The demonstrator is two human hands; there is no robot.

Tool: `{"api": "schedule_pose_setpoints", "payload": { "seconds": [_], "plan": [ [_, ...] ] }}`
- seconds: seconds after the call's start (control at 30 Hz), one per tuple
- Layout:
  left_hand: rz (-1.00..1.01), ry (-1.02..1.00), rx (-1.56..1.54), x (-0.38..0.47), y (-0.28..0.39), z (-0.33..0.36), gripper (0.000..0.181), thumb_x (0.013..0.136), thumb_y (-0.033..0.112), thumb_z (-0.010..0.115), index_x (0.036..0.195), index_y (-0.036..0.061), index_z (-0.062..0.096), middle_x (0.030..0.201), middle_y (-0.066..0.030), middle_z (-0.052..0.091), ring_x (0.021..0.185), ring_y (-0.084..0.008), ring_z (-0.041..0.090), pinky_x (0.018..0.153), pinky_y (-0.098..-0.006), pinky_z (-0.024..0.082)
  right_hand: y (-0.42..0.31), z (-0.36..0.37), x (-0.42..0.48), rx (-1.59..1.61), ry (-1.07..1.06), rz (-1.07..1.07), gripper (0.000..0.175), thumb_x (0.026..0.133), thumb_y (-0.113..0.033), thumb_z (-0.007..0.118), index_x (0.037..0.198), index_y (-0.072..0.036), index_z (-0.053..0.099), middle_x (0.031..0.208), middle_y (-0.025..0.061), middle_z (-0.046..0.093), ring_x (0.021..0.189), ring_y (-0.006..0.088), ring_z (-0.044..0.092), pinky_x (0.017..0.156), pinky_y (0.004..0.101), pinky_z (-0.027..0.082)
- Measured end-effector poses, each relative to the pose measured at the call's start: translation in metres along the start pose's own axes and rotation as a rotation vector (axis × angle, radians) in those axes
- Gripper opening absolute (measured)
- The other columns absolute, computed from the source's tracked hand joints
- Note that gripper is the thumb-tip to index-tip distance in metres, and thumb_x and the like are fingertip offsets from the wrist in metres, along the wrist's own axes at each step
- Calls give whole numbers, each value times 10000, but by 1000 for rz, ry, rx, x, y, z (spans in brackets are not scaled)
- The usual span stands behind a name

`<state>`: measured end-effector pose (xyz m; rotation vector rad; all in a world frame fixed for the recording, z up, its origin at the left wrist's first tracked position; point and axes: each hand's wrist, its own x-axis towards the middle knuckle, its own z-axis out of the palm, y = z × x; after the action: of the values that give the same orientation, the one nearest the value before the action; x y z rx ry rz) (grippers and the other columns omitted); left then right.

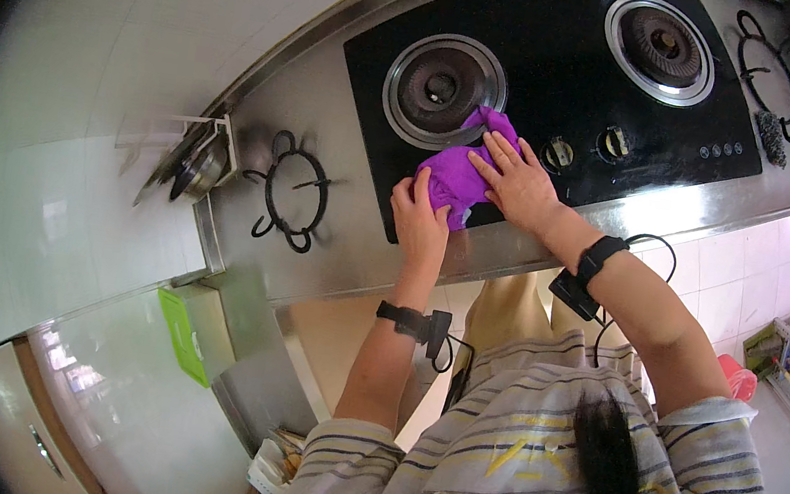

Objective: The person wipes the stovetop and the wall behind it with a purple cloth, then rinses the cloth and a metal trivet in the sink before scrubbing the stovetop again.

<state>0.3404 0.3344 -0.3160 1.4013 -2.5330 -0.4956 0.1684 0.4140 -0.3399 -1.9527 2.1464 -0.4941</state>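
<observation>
A purple cloth lies bunched on the black gas cooktop, its upper end touching the rim of the left burner. My right hand lies over the cloth's right side with fingers spread, pressing it to the surface. At the lower left edge of the cloth, my left hand has its thumb and fingers against the fabric. Two control knobs, the nearer one just right of my right hand, stand on the cooktop. The right burner shows at the top, without a pan support.
One black pan support rests on the steel counter at left, another at far right beside a steel-wool scrubber. A wall rack holds lids or pans. A green-lidded box stands lower left.
</observation>
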Motion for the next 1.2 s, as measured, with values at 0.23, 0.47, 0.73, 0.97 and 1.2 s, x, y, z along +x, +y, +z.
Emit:
{"api": "schedule_pose_setpoints", "payload": {
  "seconds": [0.23,0.47,0.73,0.97,1.2],
  "plan": [
    [157,163,24,63,31,36,658,693,-59,678,1311,44,477,1257,-160,471,1173,-373,436,999,-450,359,25,6,52,-232,106,261,518,890,-169,457,1397,-70,412,1488,133,349,1391,263,292,1125,446,226],
    [178,125,137,56,-9,7,680,645,-66,694,1287,96,541,1257,-140,470,1169,-352,431,966,-445,373,21,12,52,-117,97,165,474,868,-124,480,1338,-63,481,1457,153,388,1369,281,336,1115,430,271],
    [165,119,-28,31,-9,12,640,665,-98,637,1272,59,509,1327,-167,432,1213,-382,403,1032,-463,345,-26,30,39,-5,134,96,413,853,-107,469,1244,18,518,1362,179,470,1334,301,379,1122,425,271],
    [168,115,4,3,-43,5,796,632,33,695,1379,93,428,1421,-261,303,1306,-465,277,1076,-533,251,-53,43,28,105,52,-10,427,847,-143,490,1252,-13,529,1372,166,482,1322,267,415,1130,413,270],
    [328,52,-162,9,49,37,657,642,165,765,1263,191,552,1461,-201,307,1348,-439,257,1085,-614,194,-2,-4,-17,19,-33,286,508,816,-124,546,1292,28,458,1418,207,424,1339,306,392,1110,401,310]
  ]
}}
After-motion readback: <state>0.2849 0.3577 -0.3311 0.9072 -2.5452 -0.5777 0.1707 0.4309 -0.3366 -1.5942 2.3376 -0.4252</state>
